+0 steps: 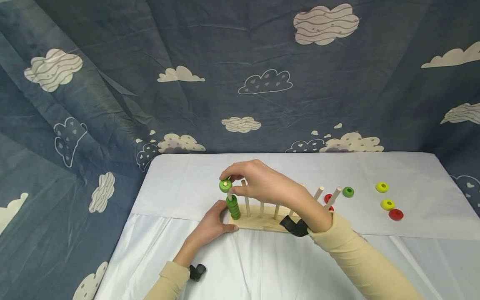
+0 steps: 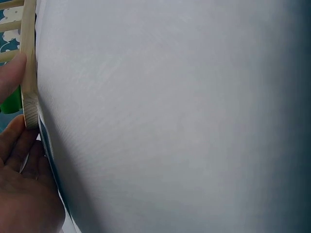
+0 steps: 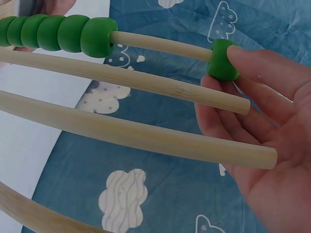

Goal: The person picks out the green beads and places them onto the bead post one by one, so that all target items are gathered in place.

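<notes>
A wooden peg rack (image 1: pixel 258 223) with a row of upright pegs stands on the white-covered table. Several green beads (image 1: pixel 233 208) are stacked at the bottom of its leftmost peg. At that peg's top my right hand (image 1: pixel 258 180) pinches another green bead (image 3: pixel 223 60) between thumb and fingers; the peg tip shows through its hole. A bare stretch of peg (image 3: pixel 163 46) separates this bead from the stack. My left hand (image 1: pixel 212 223) grips the rack's left end, thumb at the front edge and fingers round the far side. The left wrist view shows this thumb (image 2: pixel 10 75) against the board.
To the right of the rack lie a loose green bead (image 1: pixel 348 191), two yellow beads (image 1: pixel 387 204) and a red bead (image 1: pixel 396 215). More red beads (image 1: pixel 328 198) show partly behind the right-hand pegs. A dark cloud-patterned cloth (image 1: pixel 210 104) hangs behind the table.
</notes>
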`<state>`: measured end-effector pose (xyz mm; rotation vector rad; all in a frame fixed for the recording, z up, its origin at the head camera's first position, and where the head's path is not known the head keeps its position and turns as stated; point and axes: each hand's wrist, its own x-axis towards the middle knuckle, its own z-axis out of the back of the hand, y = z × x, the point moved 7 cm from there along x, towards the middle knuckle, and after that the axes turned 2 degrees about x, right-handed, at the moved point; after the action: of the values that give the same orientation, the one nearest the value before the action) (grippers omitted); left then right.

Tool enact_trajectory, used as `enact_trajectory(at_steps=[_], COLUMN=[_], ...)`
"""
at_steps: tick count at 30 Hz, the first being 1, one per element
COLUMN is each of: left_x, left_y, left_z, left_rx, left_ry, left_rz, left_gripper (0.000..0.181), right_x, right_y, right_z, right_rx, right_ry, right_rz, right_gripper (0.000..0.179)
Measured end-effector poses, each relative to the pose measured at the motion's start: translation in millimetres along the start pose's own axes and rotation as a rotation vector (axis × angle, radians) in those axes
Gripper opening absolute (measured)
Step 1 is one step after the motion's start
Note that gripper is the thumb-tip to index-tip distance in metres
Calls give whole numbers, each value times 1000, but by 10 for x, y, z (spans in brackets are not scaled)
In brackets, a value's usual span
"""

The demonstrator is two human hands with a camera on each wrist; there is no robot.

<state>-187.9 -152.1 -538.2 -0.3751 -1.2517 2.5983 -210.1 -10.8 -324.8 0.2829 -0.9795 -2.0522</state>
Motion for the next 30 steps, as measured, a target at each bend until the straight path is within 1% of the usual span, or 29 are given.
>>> enact_trajectory(at_steps=[7, 11, 14, 18, 26, 30], left_x=[-7, -8, -7, -1, -24, -27], left_y=[-8, 1, 4, 1, -6, 5], left_z=[5, -3, -8, -16, -21, -17], left_rx=[-7, -3, 2, 7, 29, 30], left_ry=[0, -1, -3, -6, -12, -15], left_rz=[-1, 8, 13, 11, 34, 40], left_gripper=[67, 73, 78, 78, 79, 79], right_x=[0, -16, -44, -116, -375, -518], right_y=[-17, -28, -23, 22, 193, 233], right_z=[-2, 23, 64, 137, 221, 190], right_rx=[-15, -25, -31, -18, 63, 77], right_ry=[5, -13, -47, -115, -249, -278], right_rz=[-9, -9, -10, 0, 92, 115], right_gripper=[27, 31, 33, 32, 29, 30])
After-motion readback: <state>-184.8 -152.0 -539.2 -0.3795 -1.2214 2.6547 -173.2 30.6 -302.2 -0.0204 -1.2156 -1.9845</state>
